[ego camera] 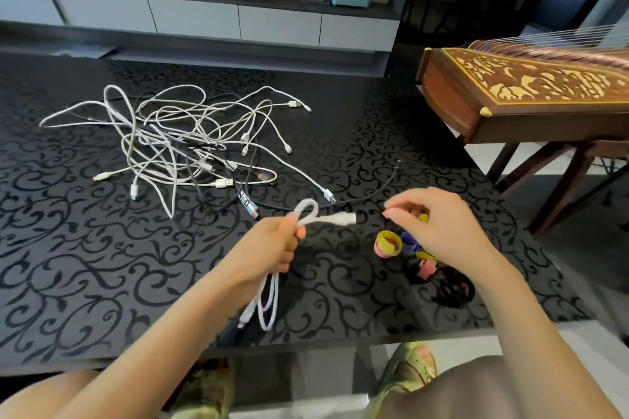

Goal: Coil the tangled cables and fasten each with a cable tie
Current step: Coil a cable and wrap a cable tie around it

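My left hand [272, 248] gripped 1 coiled white cable [335, 218]; right hand [439, 224] pinched what looked like a cable tie [388, 220] over the tie pile [388, 244]. Plan was to wrap mid-bundle, loops clamped.

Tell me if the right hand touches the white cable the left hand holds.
Apart. Head view shows bare table between the right hand and the plug end of the white cable in the left hand.

Dim room, daylight from the right, wide-angle bending, slight blur.
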`<action>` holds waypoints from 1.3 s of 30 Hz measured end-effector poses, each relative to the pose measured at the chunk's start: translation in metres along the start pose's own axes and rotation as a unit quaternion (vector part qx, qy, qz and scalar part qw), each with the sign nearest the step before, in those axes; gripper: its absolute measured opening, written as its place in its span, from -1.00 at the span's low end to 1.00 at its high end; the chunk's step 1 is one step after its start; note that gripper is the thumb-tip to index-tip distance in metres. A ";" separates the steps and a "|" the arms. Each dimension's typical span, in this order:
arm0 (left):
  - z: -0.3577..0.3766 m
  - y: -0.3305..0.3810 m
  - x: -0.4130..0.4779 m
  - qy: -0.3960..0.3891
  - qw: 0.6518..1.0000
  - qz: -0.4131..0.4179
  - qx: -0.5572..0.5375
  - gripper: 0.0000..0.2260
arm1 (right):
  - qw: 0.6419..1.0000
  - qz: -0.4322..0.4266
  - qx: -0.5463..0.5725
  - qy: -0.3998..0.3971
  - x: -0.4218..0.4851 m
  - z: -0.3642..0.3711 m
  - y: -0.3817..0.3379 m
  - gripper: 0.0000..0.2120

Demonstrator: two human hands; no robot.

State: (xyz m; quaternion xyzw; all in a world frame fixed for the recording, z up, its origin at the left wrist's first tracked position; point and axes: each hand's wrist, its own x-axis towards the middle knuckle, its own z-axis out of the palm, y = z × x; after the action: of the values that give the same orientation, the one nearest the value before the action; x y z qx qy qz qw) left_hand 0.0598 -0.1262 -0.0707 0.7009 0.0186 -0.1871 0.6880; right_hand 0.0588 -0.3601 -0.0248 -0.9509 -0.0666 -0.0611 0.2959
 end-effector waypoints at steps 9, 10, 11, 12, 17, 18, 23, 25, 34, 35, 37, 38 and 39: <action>0.018 0.014 0.009 -0.001 0.954 -0.109 -0.279 -0.66 | 0.977 0.064 -0.166 -0.114 0.005 0.017 0.016 -0.73; 0.022 0.015 0.009 0.001 0.964 -0.099 -0.247 -0.69 | 0.984 0.063 -0.128 -0.108 0.006 0.016 0.019 -0.73; 0.026 0.015 0.011 0.003 0.972 -0.092 -0.215 -0.74 | 0.990 0.061 -0.083 -0.101 0.006 0.014 0.020 -0.73; 0.031 0.014 0.014 0.004 0.977 -0.092 -0.192 -0.79 | 0.993 0.061 -0.030 -0.095 0.006 0.013 0.019 -0.74; 0.066 0.018 0.028 -0.015 0.978 -0.115 -0.171 -0.85 | 0.983 0.045 0.165 -0.070 0.003 0.008 0.009 -0.85; 0.072 0.020 0.030 -0.019 0.978 -0.115 -0.174 -0.85 | 0.980 0.043 0.183 -0.072 0.002 0.007 0.007 -0.87; 0.080 0.024 0.042 -0.002 0.964 -0.143 -0.223 -0.76 | 0.961 0.081 0.262 -0.043 0.002 0.003 0.006 -0.85; 0.082 0.027 0.044 0.006 0.964 -0.142 -0.223 -0.75 | 0.956 0.101 0.273 -0.036 0.003 0.004 0.008 -0.82; 0.087 0.052 0.042 -0.003 0.980 0.014 -0.198 -0.79 | 0.856 0.229 0.462 -0.029 0.013 -0.001 0.004 -0.80; 0.085 0.054 0.035 -0.007 0.983 0.066 -0.172 -0.81 | 0.802 0.281 0.526 -0.025 0.015 0.002 0.004 -0.81; 0.076 0.056 0.021 -0.019 0.979 0.141 -0.147 -0.85 | 0.713 0.340 0.613 -0.005 0.019 0.003 0.003 -0.82; 0.069 0.058 0.016 -0.026 0.976 0.156 -0.149 -0.90 | 0.690 0.339 0.639 0.009 0.020 0.002 0.004 -0.82; 0.062 0.061 0.011 -0.033 0.974 0.157 -0.159 -0.93 | 0.675 0.327 0.661 0.024 0.020 0.001 0.004 -0.83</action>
State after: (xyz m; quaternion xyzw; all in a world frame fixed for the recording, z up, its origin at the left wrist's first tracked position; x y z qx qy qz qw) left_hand 0.0727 -0.1921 -0.0147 0.5699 -0.0847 -0.0949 0.8118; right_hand 0.0797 -0.3609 -0.0250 -0.4661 0.2329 0.0771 0.8501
